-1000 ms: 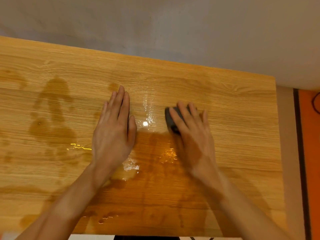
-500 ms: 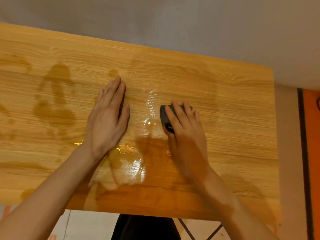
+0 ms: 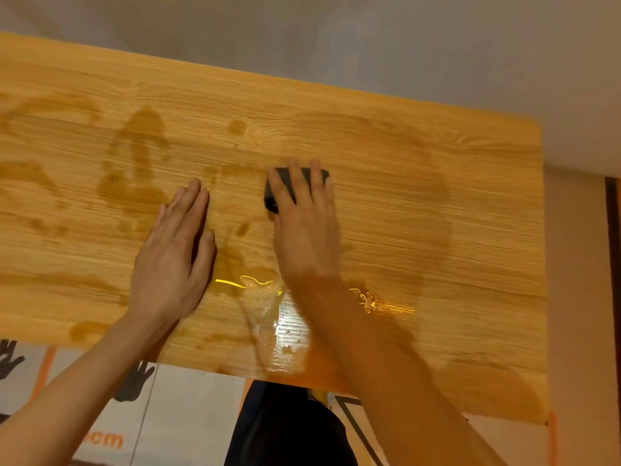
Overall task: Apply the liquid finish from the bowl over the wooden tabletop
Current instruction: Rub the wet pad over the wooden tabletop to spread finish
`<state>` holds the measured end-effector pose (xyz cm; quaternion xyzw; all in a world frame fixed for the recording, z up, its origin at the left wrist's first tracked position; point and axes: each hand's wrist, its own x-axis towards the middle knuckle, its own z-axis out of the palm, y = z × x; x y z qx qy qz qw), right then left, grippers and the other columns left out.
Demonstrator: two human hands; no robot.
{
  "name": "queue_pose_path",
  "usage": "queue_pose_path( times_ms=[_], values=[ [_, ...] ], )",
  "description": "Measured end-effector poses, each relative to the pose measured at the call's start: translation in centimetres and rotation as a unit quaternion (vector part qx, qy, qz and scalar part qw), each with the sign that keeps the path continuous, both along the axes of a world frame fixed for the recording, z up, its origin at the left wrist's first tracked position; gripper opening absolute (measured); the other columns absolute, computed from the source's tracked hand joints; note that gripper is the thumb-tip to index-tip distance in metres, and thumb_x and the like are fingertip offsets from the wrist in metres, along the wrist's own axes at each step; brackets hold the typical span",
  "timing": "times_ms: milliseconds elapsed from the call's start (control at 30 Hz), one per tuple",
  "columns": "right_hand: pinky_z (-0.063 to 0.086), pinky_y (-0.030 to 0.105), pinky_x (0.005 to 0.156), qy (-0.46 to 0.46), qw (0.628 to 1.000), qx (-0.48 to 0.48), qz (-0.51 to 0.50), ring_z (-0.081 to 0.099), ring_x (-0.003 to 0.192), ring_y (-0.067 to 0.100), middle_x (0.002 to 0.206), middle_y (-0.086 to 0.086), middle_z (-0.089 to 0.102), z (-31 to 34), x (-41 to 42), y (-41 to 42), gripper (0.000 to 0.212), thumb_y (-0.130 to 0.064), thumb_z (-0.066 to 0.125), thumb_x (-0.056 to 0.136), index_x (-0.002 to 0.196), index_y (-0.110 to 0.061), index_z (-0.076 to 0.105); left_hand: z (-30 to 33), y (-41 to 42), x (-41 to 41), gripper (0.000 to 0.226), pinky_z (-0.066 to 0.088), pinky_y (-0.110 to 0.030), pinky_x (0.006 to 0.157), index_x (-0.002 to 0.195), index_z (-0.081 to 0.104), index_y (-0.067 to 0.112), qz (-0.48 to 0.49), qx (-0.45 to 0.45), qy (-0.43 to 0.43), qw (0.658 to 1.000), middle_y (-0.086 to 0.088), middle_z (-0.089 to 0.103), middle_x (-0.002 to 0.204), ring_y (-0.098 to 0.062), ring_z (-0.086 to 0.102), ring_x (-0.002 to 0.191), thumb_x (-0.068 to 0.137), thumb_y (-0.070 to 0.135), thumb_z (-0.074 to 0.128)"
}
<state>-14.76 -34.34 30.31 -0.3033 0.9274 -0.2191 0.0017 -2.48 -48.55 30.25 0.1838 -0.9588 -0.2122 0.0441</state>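
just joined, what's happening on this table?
A person is spreading liquid finish over a wooden tabletop. The right hand presses a dark applicator pad on the wood, fingers laid over it. The left hand lies flat on the surface beside it. Darker wet patches show at the left and centre, with a glossy pool near the front edge. The coverage looks uneven. No bowl is in view.

Partial orange letters "cm" on the floor sheet (image 3: pixel 188 415) below the table edge.
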Motion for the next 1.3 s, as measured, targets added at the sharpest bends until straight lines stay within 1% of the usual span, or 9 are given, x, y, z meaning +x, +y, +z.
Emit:
queue_pose_path(
  times_ms=[100,267,367,633,767,900,1033,1133,1300],
  values=[
    [0.003,0.039,0.121,0.015,0.998,0.031,0.045,0.019,0.146,0.032,0.155,0.007,0.033,0.3,-2.3,4.6,0.061,-0.004,0.056,0.090,0.147,-0.020,0.038,0.0,0.0,-0.1,0.056,0.013,-0.038,0.127,0.157,0.029,0.011,0.001,0.000,0.011,1.000,-0.002,0.023,0.166,-0.014,0.017,0.154,0.104,0.029,0.032],
    [0.006,0.043,0.122,-0.040,0.989,0.019,-0.140,0.014,0.148,0.027,0.157,0.006,0.029,1.0,-3.7,15.4,0.051,-0.007,0.049,0.098,0.147,-0.013,0.038,-0.2,0.0,-0.1,0.056,0.013,-0.038,0.127,0.157,0.030,0.011,0.007,-0.002,0.013,1.000,-0.001,0.023,0.166,-0.012,0.017,0.154,0.104,0.030,0.033],
    [0.015,0.050,0.119,-0.013,0.984,0.005,-0.176,0.021,0.145,0.038,0.154,0.015,0.033,0.3,-2.0,12.3,0.053,-0.009,0.052,0.093,0.145,-0.007,0.041,-0.2,0.1,-0.1,0.056,0.014,-0.040,0.127,0.157,0.029,0.012,0.010,-0.003,0.012,1.000,-0.001,0.023,0.166,-0.012,0.016,0.154,0.104,0.030,0.032],
    [0.005,0.046,0.122,0.006,0.998,0.016,0.064,0.010,0.148,0.029,0.158,0.009,0.025,-0.2,4.8,1.4,0.060,-0.014,0.059,0.093,0.148,-0.013,0.035,-0.3,0.1,-0.2,0.056,0.012,-0.036,0.127,0.157,0.028,0.014,0.015,-0.003,0.009,1.000,0.001,0.022,0.166,-0.011,0.014,0.155,0.105,0.031,0.031],
    [0.000,0.047,0.120,0.011,0.995,0.078,-0.053,0.012,0.148,0.032,0.157,0.009,0.028,0.1,1.3,11.1,0.065,-0.015,0.062,0.086,0.146,-0.012,0.039,-0.3,0.0,-0.2,0.055,0.008,-0.031,0.127,0.157,0.029,0.013,0.017,0.005,0.014,1.000,0.001,0.023,0.166,-0.010,0.014,0.155,0.104,0.029,0.033],
    [0.002,0.042,0.122,-0.040,0.979,0.031,-0.200,0.006,0.148,0.023,0.158,0.008,0.024,0.8,1.3,14.8,0.052,-0.010,0.051,0.097,0.147,-0.006,0.036,-0.4,-0.2,-0.2,0.056,0.008,-0.030,0.127,0.157,0.029,0.011,0.013,-0.004,0.014,1.000,-0.001,0.023,0.166,-0.012,0.014,0.155,0.104,0.028,0.034],
    [0.016,0.048,0.120,0.014,0.991,0.028,-0.128,0.029,0.143,0.032,0.151,0.010,0.039,0.1,5.9,4.8,0.063,-0.015,0.065,0.085,0.144,-0.010,0.043,-0.4,-0.2,-0.2,0.056,0.011,-0.036,0.127,0.157,0.029,0.009,0.004,-0.008,0.016,1.000,-0.003,0.022,0.166,-0.014,0.014,0.155,0.105,0.028,0.032],
    [0.010,0.044,0.122,-0.009,0.999,0.003,-0.041,0.020,0.147,0.028,0.155,0.004,0.033,0.3,9.0,-0.6,0.068,-0.013,0.066,0.087,0.148,-0.018,0.037,-0.4,-0.3,-0.2,0.055,0.011,-0.038,0.127,0.157,0.027,0.009,-0.005,-0.013,0.020,1.000,-0.003,0.021,0.166,-0.014,0.013,0.155,0.106,0.029,0.032],
    [0.003,0.050,0.120,0.025,0.990,0.103,-0.094,0.018,0.146,0.035,0.155,0.008,0.032,0.7,6.7,8.0,0.060,-0.020,0.054,0.089,0.146,-0.012,0.037,-0.6,-0.3,0.0,0.053,0.009,-0.035,0.127,0.157,0.027,0.007,-0.004,-0.012,0.020,1.000,-0.004,0.020,0.166,-0.014,0.013,0.155,0.107,0.024,0.034]
  ],
)
